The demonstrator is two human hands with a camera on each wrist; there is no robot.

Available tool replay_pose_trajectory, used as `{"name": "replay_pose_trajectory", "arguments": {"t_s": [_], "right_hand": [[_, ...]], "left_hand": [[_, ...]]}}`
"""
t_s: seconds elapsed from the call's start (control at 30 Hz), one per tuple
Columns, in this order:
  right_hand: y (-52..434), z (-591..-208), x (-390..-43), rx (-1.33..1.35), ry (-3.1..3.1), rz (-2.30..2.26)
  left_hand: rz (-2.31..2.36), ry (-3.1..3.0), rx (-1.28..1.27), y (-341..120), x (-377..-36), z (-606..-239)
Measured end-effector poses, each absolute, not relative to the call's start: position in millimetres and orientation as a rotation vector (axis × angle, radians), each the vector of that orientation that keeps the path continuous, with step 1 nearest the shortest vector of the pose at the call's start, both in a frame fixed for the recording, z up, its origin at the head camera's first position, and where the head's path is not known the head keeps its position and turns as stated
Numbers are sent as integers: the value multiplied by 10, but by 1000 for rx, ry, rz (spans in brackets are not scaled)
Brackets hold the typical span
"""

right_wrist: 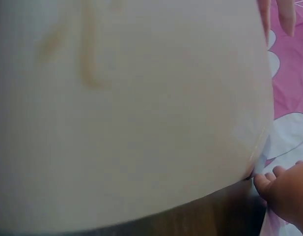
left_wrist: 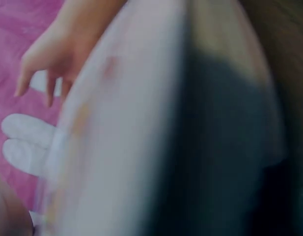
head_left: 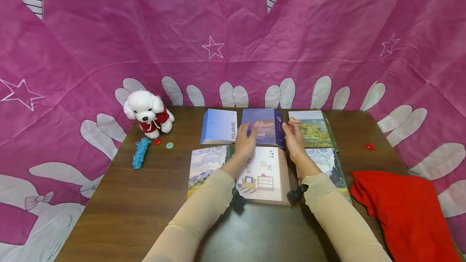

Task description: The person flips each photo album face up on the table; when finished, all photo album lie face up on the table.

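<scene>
Six albums lie in two rows on the brown table [head_left: 145, 197]. My left hand [head_left: 246, 140] rests with relaxed fingers on the left part of the blue-purple album [head_left: 267, 124] in the back row. My right hand [head_left: 293, 137] stands edge-on against that album's right side, fingers straight. Both wrists lie over the white album with a room picture [head_left: 265, 175]. The left wrist view is a blur of a pale cover [left_wrist: 141, 147] with loosely hanging fingers [left_wrist: 48, 59] at the top left. A pale cover [right_wrist: 131, 108] also fills the right wrist view, with fingertips [right_wrist: 284, 191] at its lower right.
A blue Polaroid album [head_left: 219, 126] and a landscape album [head_left: 314, 130] flank the blue-purple one. Painted-sky albums [head_left: 205, 165] [head_left: 327, 165] flank the white one. A plush dog [head_left: 148, 112], blue yarn [head_left: 140, 153] and two buttons [head_left: 169, 145] sit left; a red cloth [head_left: 404, 201] and red button [head_left: 369, 146] right.
</scene>
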State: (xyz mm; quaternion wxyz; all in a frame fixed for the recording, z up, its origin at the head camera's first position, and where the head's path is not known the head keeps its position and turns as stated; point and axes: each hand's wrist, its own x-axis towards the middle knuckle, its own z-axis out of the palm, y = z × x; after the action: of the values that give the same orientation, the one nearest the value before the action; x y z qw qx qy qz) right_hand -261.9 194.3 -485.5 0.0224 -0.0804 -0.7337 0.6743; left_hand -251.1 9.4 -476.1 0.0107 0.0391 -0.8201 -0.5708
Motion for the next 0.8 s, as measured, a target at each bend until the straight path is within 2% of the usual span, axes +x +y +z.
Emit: {"name": "replay_pose_trajectory", "arguments": {"t_s": [0.33,0.57,0.8], "right_hand": [[1898,-4757,-2645,-186,-2317,2129],[1914,-4746,-2609,-329,-2150,2285],[1883,-4686,-2631,-493,-2014,2212]], "left_hand": [[-1732,-2524,111,175,-2501,-4787],[-1762,-2554,162,169,-2501,-4753],[-1781,-2588,242,206,-2490,-4802]]}}
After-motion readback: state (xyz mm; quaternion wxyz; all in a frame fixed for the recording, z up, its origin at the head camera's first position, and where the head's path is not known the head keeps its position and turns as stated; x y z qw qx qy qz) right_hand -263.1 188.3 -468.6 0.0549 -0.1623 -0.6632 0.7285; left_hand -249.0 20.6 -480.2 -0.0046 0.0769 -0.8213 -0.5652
